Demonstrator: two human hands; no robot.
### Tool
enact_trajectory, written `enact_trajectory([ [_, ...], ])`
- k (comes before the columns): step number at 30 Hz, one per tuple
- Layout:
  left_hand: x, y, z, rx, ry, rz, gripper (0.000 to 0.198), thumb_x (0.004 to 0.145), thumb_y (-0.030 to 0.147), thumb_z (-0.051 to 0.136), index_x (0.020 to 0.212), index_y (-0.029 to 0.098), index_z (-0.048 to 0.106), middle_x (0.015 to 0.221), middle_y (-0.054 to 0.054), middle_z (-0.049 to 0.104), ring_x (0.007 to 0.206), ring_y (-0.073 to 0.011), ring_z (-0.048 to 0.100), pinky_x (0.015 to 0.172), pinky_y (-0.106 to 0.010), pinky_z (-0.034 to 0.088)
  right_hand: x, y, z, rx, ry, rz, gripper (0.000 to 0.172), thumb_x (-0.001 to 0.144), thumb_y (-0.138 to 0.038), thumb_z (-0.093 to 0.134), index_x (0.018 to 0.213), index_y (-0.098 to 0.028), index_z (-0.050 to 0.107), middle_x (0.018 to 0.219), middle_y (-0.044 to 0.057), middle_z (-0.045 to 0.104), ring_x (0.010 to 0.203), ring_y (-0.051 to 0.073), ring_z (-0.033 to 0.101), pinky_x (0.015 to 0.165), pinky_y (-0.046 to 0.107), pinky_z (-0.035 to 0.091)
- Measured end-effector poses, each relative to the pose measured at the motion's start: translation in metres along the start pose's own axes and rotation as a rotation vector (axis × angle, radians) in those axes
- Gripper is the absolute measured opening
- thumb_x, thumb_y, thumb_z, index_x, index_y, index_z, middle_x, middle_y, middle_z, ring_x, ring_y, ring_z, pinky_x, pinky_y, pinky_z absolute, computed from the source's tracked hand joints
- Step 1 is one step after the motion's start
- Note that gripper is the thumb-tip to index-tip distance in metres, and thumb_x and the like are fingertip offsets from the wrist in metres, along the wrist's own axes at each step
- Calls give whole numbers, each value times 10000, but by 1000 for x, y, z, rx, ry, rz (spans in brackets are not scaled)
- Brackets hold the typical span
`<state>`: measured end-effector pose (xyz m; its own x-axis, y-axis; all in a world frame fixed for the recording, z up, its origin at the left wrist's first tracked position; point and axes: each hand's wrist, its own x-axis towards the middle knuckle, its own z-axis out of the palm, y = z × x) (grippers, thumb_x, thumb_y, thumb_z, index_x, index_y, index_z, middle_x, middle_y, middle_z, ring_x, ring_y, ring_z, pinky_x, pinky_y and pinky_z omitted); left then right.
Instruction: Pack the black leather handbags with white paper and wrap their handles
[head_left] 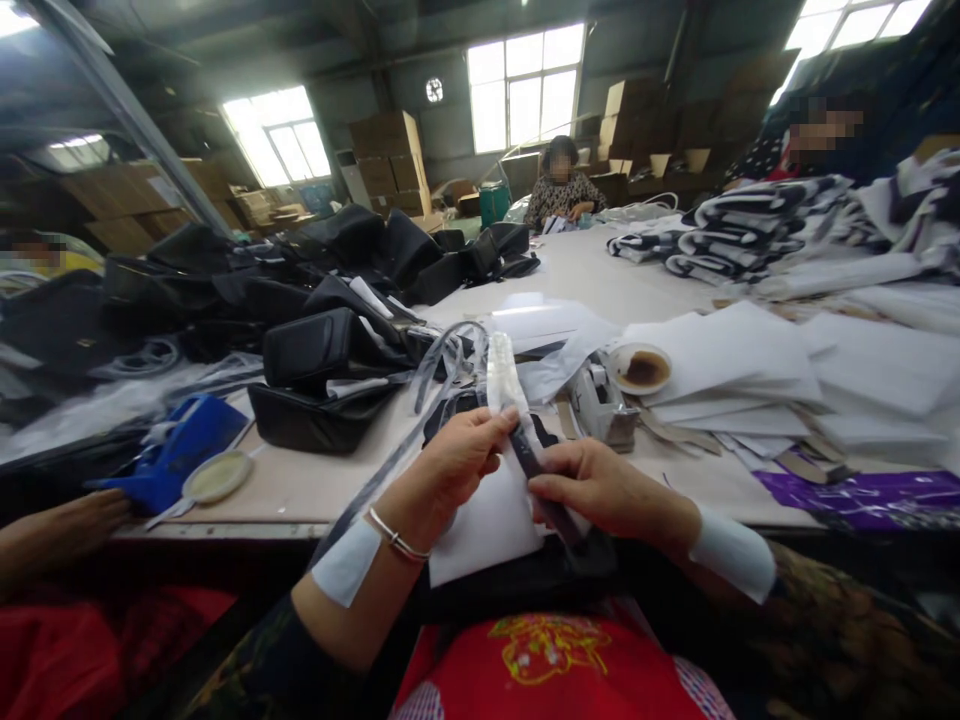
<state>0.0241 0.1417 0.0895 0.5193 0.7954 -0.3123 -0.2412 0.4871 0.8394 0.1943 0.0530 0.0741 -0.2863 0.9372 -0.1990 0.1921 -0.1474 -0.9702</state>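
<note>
A black strap (528, 452) with a translucent plastic wrapping (501, 372) at its upper end runs between my hands. The fingertips of my left hand (461, 455) pinch it near the wrapping. Lower down, my right hand (600, 488) grips the dark part between thumb and fingers. Beneath them a white sheet (480, 535) lies on a black piece (510, 592) at the table edge, partly hidden by my hands. Another plastic-covered strap (382, 470) curves along the left of my left arm.
Black bags (304, 375) pile up on the left. A co-worker's hand (97, 515) is by a blue tool (184, 450) and a round lid (217, 477). White sheets (735, 350) and a bowl of brown stuff (640, 370) lie right. Folded black-and-white material (750, 230) is stacked behind.
</note>
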Motion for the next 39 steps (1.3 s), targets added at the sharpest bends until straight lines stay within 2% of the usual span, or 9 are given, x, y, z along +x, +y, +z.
enact_trajectory([
  [4,-13,10,-12,58,-78,77,273,768,342,834,761,92,725,560,10,563,407,-18,413,362,-117,215,20,1,-4,-274,118,-159,207,895,-275,559,789,-169,701,724,42,716,635,159,633,602,277,506],
  [7,-23,13,-15,119,-3,245,281,809,393,789,845,116,763,845,-96,737,606,-102,657,428,-128,396,19,-3,-9,-506,445,-436,202,888,-266,591,1013,-195,733,1011,93,734,929,230,640,845,371,506],
  [9,-30,6,-14,155,88,401,254,836,399,761,871,148,774,936,-102,768,744,-168,728,561,-192,534,14,-7,-7,-472,599,-445,254,908,-369,602,1027,-182,725,1018,110,713,924,233,615,824,362,495],
  [13,-41,-16,-7,207,136,543,188,847,348,753,908,176,795,908,-85,787,766,-197,730,739,-297,594,11,-8,10,92,286,-28,584,928,-667,448,843,-143,693,590,10,543,503,115,427,455,247,317],
  [15,-48,-26,-3,229,104,510,137,820,303,780,887,186,804,848,-72,783,740,-198,712,763,-314,587,16,-3,17,384,181,87,564,893,-689,478,815,-155,642,556,-34,480,439,77,321,412,223,213],
  [17,-54,-33,-2,256,57,450,117,809,283,788,868,184,807,820,-74,776,734,-207,703,751,-317,579,24,0,20,472,250,57,429,846,-595,597,774,-172,591,564,-53,472,438,63,304,415,212,198],
  [22,-57,-35,-7,270,94,397,209,856,349,727,818,148,770,698,-69,730,582,-159,654,569,-257,543,32,3,21,-67,354,-205,179,865,-265,564,735,-168,639,648,-1,606,595,120,543,557,238,412],
  [28,-50,-33,-13,224,134,405,331,843,437,739,1011,154,704,744,-28,717,513,-122,647,474,-223,541,29,3,23,-382,301,-359,428,833,-64,434,1089,-235,732,783,-23,701,661,117,595,666,239,447],
  [39,-44,-34,-23,110,-11,-65,496,670,498,874,902,127,639,756,-41,709,531,-104,648,438,-164,484,35,14,25,-740,543,-592,240,870,-100,453,705,-179,608,658,43,615,625,155,546,608,273,383],
])
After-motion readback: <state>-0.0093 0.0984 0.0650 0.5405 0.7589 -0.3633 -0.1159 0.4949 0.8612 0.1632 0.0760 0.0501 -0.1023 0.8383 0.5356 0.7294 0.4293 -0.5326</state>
